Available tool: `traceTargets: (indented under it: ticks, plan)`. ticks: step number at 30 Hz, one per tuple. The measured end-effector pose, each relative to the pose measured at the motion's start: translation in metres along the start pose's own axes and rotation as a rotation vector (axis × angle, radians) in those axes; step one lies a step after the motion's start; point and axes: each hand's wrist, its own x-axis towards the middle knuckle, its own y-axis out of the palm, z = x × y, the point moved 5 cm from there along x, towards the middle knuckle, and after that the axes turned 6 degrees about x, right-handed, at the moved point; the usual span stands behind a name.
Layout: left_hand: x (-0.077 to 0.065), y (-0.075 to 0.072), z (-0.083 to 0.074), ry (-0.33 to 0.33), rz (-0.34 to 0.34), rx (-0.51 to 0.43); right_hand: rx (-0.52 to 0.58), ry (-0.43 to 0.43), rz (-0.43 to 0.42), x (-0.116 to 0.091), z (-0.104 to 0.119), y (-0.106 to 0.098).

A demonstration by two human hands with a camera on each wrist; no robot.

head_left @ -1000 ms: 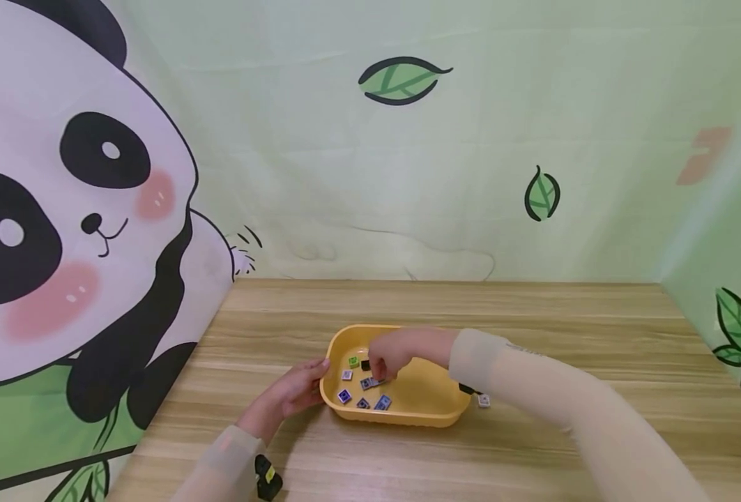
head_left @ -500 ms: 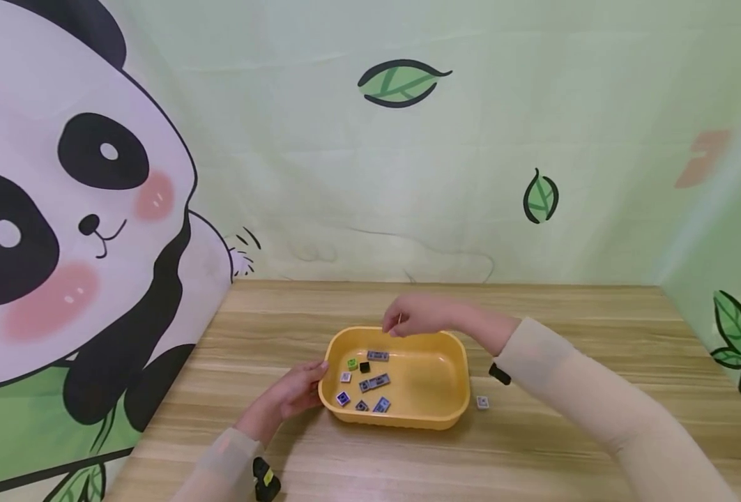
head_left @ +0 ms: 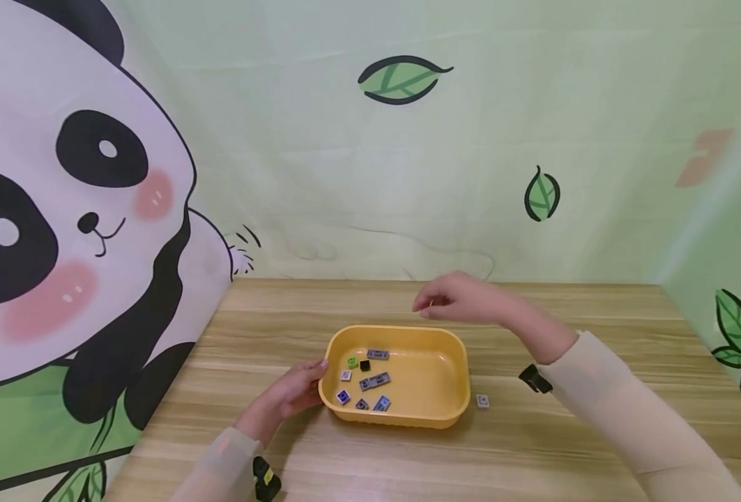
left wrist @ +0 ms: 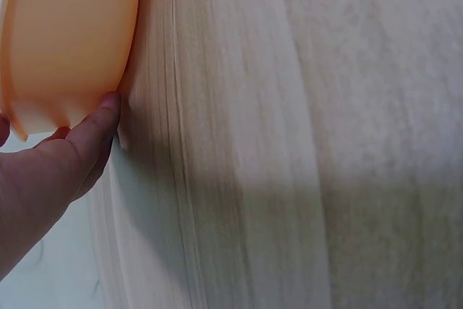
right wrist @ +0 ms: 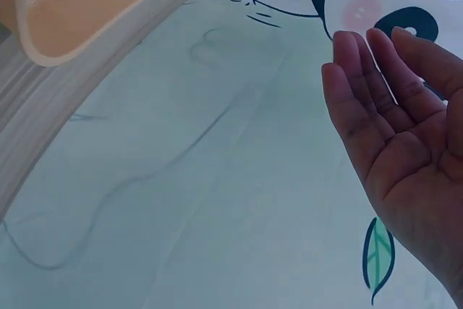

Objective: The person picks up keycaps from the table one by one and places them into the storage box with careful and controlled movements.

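Note:
A yellow plastic tray stands on the table with small building bricks in its left half. My left hand grips its left end, the thumb on the rim and the fingers against the outer wall. In the tray lie a green brick, a black one, a white one, a blue-and-white one and several grey or bluish pieces. My right hand hovers behind the tray's far right side. Its fingers are loosely bent, with nothing in the palm.
A single white brick lies on the wooden table, just right of the tray. Behind the table hangs a pale green cloth printed with leaves and a panda.
My right hand has risen out of the tray and moved back and to the right, uncovering the grey pieces. The left hand stays at the tray's left end.

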Motion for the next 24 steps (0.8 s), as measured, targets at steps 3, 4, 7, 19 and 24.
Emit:
traceTargets:
  ticks: [3,4,7,19,24]
  plan:
    - [0.000,0.000,0.000,0.001,0.002,0.004,0.015,-0.017,-0.030,-0.012,-0.005,0.000]
    - [0.000,0.000,0.000,-0.001,0.002,0.004,0.022,-0.020,-0.040,-0.015,-0.006,0.000]
    - [0.000,0.000,0.000,0.001,0.000,0.004,0.050,-0.028,-0.072,-0.027,-0.011,0.000]
    - [-0.001,0.000,0.000,-0.011,-0.011,-0.009,0.132,0.006,-0.211,-0.069,-0.039,0.011]
    - [-0.001,-0.001,0.000,-0.013,-0.010,-0.013,0.187,0.063,-0.238,-0.083,-0.055,0.026]
